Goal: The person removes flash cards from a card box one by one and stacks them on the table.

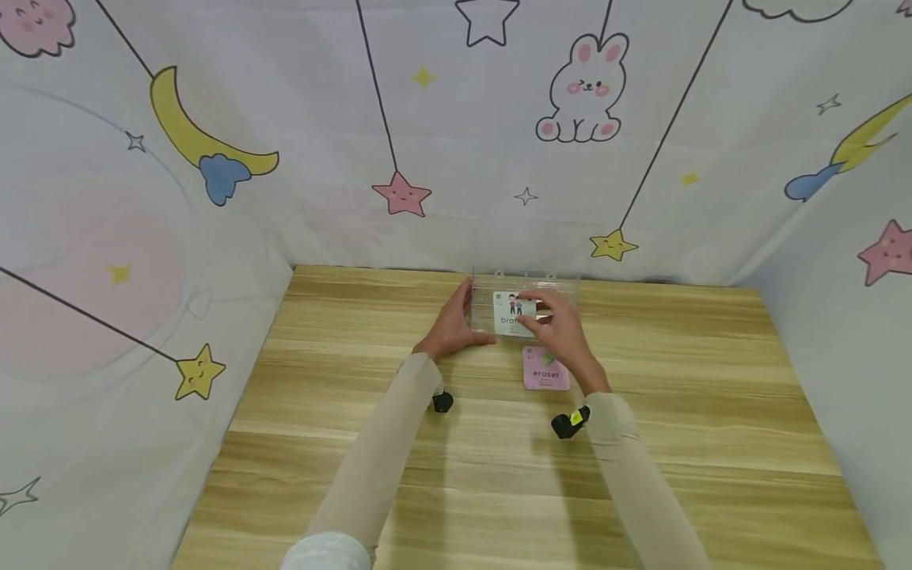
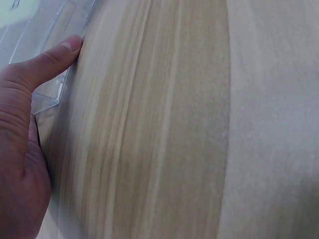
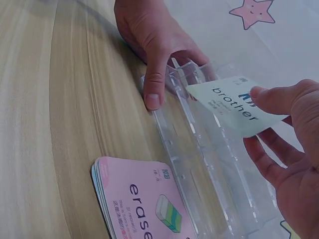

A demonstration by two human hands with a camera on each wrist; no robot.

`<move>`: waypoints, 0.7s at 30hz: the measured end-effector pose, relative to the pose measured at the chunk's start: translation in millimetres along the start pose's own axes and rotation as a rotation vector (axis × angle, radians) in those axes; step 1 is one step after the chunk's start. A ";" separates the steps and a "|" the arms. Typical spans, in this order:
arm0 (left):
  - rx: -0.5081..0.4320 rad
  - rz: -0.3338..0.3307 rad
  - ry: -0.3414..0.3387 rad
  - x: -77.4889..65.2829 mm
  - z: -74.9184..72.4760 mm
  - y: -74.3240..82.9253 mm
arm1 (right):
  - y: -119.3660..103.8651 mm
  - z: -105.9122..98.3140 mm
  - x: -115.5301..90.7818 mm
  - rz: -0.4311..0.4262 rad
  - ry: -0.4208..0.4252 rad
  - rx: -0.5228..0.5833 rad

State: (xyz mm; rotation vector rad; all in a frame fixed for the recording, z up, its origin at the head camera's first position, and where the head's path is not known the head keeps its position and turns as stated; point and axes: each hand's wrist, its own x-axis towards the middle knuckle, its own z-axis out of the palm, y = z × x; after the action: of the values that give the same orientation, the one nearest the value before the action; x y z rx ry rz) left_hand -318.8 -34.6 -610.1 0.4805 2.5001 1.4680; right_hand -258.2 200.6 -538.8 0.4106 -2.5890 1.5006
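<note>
A clear plastic rack (image 1: 483,303) with several tiers stands at the back of the table. My left hand (image 1: 453,326) grips its left end, the thumb along the front edge, as the left wrist view also shows with the rack's corner (image 2: 48,101). My right hand (image 1: 563,332) pinches a pale green flash card (image 3: 227,105) printed "brother", between the thumb and fingers. The card is tilted over the rack's tiers; whether it touches them I cannot tell. In front of the rack lies a stack of flash cards (image 3: 144,196), its pink top card reading "eraser".
A wood-grain table (image 1: 492,475) lies under everything. Behind it and at both sides hangs a white cloth (image 1: 463,134) printed with stars, a moon and a rabbit. Small black devices (image 1: 568,425) are worn on both wrists.
</note>
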 end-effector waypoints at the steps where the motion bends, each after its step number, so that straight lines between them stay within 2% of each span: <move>1: 0.002 -0.004 -0.001 0.0 0.0 0.6 | 0.9 -1.7 0.0 -0.002 -0.001 0.004; 11: 0.012 -0.017 -0.008 -2.0 -0.4 4.2 | -0.1 -19.0 -7.7 0.018 -0.047 -0.019; 21: -0.001 -0.001 -0.014 -2.3 -1.6 3.9 | 6.8 -33.8 -27.3 0.078 -0.085 -0.037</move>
State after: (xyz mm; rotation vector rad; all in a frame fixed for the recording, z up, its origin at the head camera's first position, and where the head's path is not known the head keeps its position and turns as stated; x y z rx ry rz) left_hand -316.5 -35.0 -605.8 0.4876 2.4886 1.4608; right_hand -235.1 237.8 -534.1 0.3821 -2.7241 1.4876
